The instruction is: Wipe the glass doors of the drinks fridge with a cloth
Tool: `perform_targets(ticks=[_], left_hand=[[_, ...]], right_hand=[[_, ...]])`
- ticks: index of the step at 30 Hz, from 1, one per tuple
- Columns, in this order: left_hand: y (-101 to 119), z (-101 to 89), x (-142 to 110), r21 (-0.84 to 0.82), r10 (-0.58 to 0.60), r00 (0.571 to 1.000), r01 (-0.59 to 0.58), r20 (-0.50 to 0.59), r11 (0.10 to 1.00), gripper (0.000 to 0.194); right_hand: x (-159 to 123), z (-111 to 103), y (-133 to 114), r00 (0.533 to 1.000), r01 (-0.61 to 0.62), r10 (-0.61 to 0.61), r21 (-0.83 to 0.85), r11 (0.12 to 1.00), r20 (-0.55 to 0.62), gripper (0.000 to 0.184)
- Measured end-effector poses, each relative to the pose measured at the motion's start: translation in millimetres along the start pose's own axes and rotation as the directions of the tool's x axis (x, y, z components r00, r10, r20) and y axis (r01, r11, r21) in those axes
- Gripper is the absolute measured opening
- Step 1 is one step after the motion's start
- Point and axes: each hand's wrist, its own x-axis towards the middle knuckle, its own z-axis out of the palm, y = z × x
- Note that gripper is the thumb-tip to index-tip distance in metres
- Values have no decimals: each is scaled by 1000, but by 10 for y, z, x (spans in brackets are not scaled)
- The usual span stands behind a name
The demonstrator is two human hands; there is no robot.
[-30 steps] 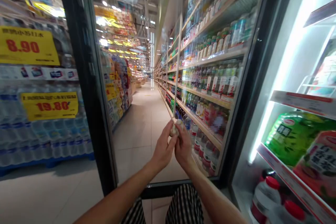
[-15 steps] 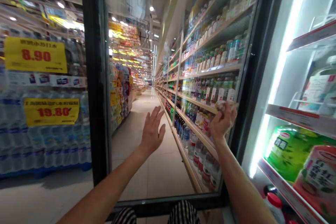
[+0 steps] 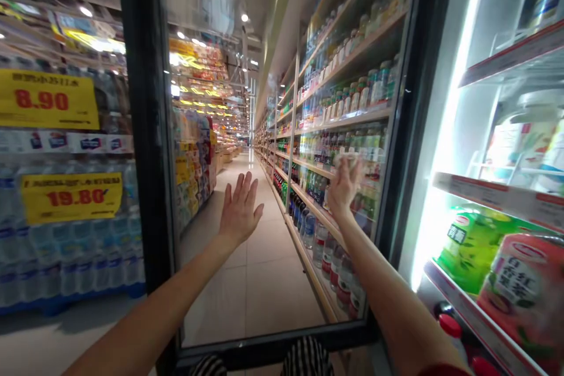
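Note:
In front of me is a glass door (image 3: 211,294) in a black frame. My left hand (image 3: 239,208) is raised before the glass, its fingers stretched out and holding nothing. I cannot tell whether its palm touches the pane. To the right, my right hand (image 3: 344,188) presses a pale crumpled cloth (image 3: 346,160) toward the glass. Motion blurs that hand and the cloth, and part of the cloth is hidden by the fingers.
Lit cooler shelves to the right carry a green pack (image 3: 473,247) and a pink pack (image 3: 524,299). Stacked water bottles (image 3: 83,270) stand at left under yellow price signs (image 3: 73,197). An aisle and bottle-filled shelves show in the glass. My striped knees (image 3: 307,357) are below.
My right hand has moved left and slightly up across the glass with the cloth. My left hand has shifted a little left and stays flat. The view has turned slightly right.

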Motion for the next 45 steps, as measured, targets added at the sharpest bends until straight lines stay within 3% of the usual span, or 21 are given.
perform_targets(ticks=[1, 3, 5, 8, 10, 12, 16, 17, 20, 21, 24, 27, 28, 31, 34, 36, 38, 39, 40, 43, 45], left_hand=[[-17, -2, 1, 5, 9, 1000, -9, 2, 1000, 58], [-62, -11, 1, 23, 29, 1000, -29, 10, 999, 56], [-101, -28, 0, 35, 52, 998, -53, 18, 998, 53], [-118, -58, -4, 44, 68, 997, -69, 27, 997, 53], [-118, -73, -6, 54, 66, 997, -68, 38, 996, 54], [-142, -87, -10, 62, 76, 996, -78, 43, 995, 54], [-289, -125, -26, 88, 46, 999, -46, 3, 995, 55], [-330, -137, -30, 98, 25, 1000, -25, -3, 995, 55], [-411, -171, -41, 117, -3, 1000, 3, 3, 993, 56], [-425, -180, -43, 120, 0, 1000, -1, 6, 993, 56], [-470, -210, -40, 115, 22, 1000, -23, 7, 993, 56], [-580, -261, -23, 111, -5, 1000, 6, -11, 994, 56], [-627, -282, -16, 112, -33, 999, 35, -26, 993, 57], [-746, -343, 2, 97, -90, 994, 95, -63, 991, 59], [-810, -383, 4, 63, -88, 995, 92, -53, 994, 58], [-850, -408, -9, 54, -80, 996, 82, -37, 995, 56], [-901, -436, -34, 54, -64, 998, 65, -22, 996, 56], [-928, -450, -47, 54, -59, 998, 59, -17, 997, 56], [-954, -463, -60, 54, -56, 998, 57, -15, 997, 57], [-1000, -480, -84, 50, -58, 998, 59, -11, 997, 57], [-1012, -482, -86, 41, -50, 999, 51, -13, 998, 56]], right_hand=[[-47, 13, -92, 985, 134, -135, 20, 991, 103, 44], [-139, 14, -206, 827, 451, -472, 140, 881, 304, 44], [-115, 3, -181, 731, 557, -592, 204, 805, 339, 45], [95, 25, -64, 970, 221, -226, 62, 973, 92, 46], [144, 53, -102, 999, 19, -18, 20, 1000, -30, 48], [32, 60, -238, 978, 188, -190, 36, 982, 85, 47], [-203, 37, -409, 561, 714, -760, 272, 645, 328, 45], [-175, 45, -401, 598, 698, -737, 246, 672, 317, 46], [19, 119, -387, 959, 259, -259, 17, 966, 117, 50], [59, 146, -412, 991, 122, -121, -12, 992, 52, 51], [24, 172, -529, 927, 325, -333, 72, 943, 172, 52], [35, 144, -523, 634, 656, -700, 253, 712, 328, 51], [105, 142, -491, 674, 630, -668, 227, 743, 315, 50], [385, 194, -472, 977, 189, -191, 38, 981, 89, 51], [382, 269, -715, 985, 152, -157, 79, 985, 66, 51], [211, 291, -932, 871, 422, -453, 182, 888, 191, 47], [95, 295, -1077, 540, 705, -790, 358, 612, 289, 47], [102, 298, -1111, 442, 745, -843, 397, 535, 307, 48], [154, 306, -1127, 449, 741, -834, 387, 549, 322, 50], [396, 376, -1170, 861, 410, -434, 145, 901, 264, 51], [418, 433, -1260, 941, 262, -276, 94, 960, 194, 51]])
